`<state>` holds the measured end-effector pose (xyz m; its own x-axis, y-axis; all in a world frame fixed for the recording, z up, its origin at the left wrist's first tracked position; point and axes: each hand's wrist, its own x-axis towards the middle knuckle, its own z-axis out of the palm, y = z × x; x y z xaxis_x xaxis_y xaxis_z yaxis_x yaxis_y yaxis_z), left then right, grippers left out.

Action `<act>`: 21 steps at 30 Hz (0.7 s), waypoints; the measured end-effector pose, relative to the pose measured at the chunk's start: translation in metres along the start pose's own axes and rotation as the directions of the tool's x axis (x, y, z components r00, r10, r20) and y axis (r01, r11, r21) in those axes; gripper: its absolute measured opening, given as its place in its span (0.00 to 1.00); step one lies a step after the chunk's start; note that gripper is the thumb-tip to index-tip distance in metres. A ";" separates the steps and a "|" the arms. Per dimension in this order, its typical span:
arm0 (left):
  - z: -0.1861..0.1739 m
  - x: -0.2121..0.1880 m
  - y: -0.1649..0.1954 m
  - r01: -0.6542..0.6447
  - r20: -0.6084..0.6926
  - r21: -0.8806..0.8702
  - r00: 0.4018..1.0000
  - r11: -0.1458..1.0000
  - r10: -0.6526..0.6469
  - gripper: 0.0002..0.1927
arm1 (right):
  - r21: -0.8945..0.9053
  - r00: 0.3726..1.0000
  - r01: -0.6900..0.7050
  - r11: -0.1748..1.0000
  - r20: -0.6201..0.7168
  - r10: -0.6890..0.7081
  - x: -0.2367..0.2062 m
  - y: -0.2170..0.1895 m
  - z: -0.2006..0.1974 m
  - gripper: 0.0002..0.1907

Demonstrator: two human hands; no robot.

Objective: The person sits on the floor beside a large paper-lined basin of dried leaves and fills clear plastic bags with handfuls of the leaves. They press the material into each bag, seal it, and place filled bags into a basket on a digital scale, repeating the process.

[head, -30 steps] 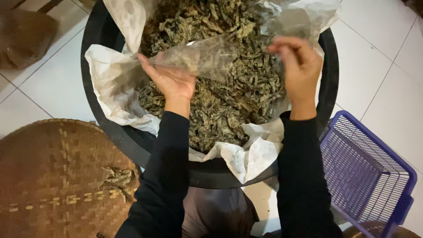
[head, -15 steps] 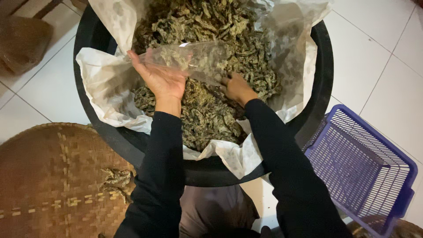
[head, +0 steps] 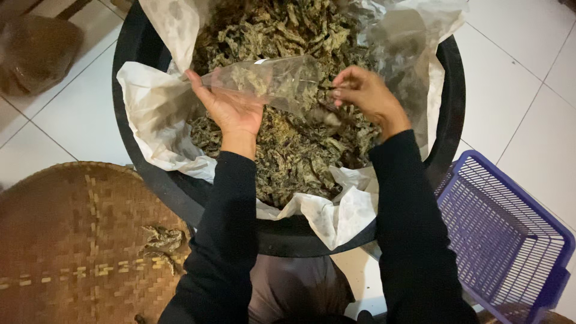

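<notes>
The thin clear bag point(head: 270, 81) looks light, limp and slippery; the left hand point(head: 231, 108) grips its nine-o'clock end, the right hand point(head: 366, 96) pinches dried leaves point(head: 288, 156) at its three-o'clock mouth.

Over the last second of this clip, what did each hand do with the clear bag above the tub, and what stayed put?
The right hand left the clear plastic bag's far end, dipped into the dried leaves, and has come back up to the bag's mouth, fingers pinched. The left hand kept holding the bag open from below. The black tub, woven tray and purple basket stayed where they were.
</notes>
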<state>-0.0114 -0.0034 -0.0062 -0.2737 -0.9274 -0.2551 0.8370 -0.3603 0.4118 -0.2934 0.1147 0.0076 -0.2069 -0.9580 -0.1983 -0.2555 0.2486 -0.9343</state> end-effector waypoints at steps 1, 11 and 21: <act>0.000 0.000 0.000 0.007 -0.006 0.003 1.000 1.000 -0.007 0.74 | 0.073 1.000 0.030 0.997 0.004 -0.030 -0.005 -0.009 0.000 0.07; 0.012 -0.004 -0.001 -0.011 -0.022 -0.040 1.000 0.999 0.010 0.70 | 0.145 0.917 0.384 0.912 -0.179 -0.357 -0.063 -0.073 0.003 0.10; 0.007 -0.002 -0.006 -0.088 -0.056 0.024 0.994 0.996 0.089 0.72 | 0.249 0.846 0.525 0.814 -0.254 -0.468 -0.071 -0.094 0.056 0.03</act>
<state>-0.0187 -0.0005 -0.0024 -0.1708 -0.9487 -0.2661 0.8463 -0.2795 0.4535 -0.2019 0.1512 0.0925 -0.2953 -0.8909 0.3451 -0.0816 -0.3364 -0.9382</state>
